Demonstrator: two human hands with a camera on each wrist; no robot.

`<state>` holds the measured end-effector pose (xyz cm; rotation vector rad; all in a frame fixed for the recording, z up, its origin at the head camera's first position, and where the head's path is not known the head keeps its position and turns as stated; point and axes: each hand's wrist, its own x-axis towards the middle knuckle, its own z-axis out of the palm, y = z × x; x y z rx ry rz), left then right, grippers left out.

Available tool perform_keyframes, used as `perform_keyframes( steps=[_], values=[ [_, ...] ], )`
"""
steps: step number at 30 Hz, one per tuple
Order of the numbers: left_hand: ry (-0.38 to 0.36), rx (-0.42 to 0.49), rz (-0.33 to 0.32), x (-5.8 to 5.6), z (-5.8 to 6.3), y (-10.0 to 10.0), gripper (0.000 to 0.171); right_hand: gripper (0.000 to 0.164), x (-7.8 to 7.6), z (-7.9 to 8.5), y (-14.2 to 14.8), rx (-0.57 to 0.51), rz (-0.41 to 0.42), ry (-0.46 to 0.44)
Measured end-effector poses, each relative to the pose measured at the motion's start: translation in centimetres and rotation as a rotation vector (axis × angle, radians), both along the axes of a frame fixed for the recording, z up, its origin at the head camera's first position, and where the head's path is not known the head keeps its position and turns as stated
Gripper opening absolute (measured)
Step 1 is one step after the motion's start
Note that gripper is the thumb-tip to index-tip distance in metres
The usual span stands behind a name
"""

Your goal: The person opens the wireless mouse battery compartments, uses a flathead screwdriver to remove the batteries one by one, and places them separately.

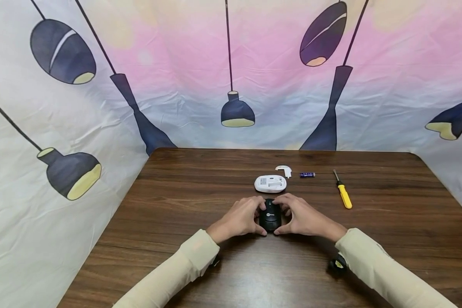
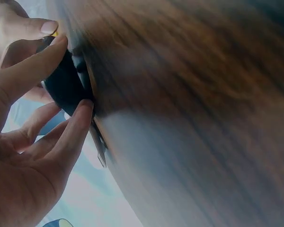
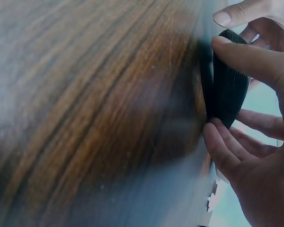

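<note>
A black computer mouse (image 1: 270, 216) is between both hands near the middle of the table, its logo facing up in the head view. My left hand (image 1: 243, 215) holds its left side, thumb at the near end and fingers toward the far end. From the other side my right hand (image 1: 303, 216) grips it the same way. In the left wrist view the mouse (image 2: 66, 82) shows edge-on between thumb and fingertips, close over the wood. Ribbing marks the side of the mouse (image 3: 229, 80) in the right wrist view.
Just beyond the hands lies a white mouse (image 1: 270, 184), underside up with its battery slot exposed. Behind it is a white cover piece (image 1: 285, 170). A dark blue battery (image 1: 307, 175) and a yellow-handled screwdriver (image 1: 344, 196) lie to the right on the brown wooden table (image 1: 185, 188).
</note>
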<state>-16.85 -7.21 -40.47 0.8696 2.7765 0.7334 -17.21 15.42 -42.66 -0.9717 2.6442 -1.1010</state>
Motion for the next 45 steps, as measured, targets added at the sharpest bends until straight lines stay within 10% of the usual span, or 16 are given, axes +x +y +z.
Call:
perform_keyframes(
  steps=[9,21,45],
  values=[
    [0.028,0.046,-0.021,0.1,-0.1,0.2,0.051,0.072,0.0,0.0,0.7,-0.09,0.013,-0.073],
    [-0.149,0.198,0.025,0.1,0.0,-0.2,0.05,0.057,0.0,0.1,0.5,-0.09,0.014,0.009],
    [-0.116,0.322,0.116,0.0,0.9,-0.4,0.035,0.03,-0.1,1.2,0.3,-0.139,-0.08,0.071]
  ],
)
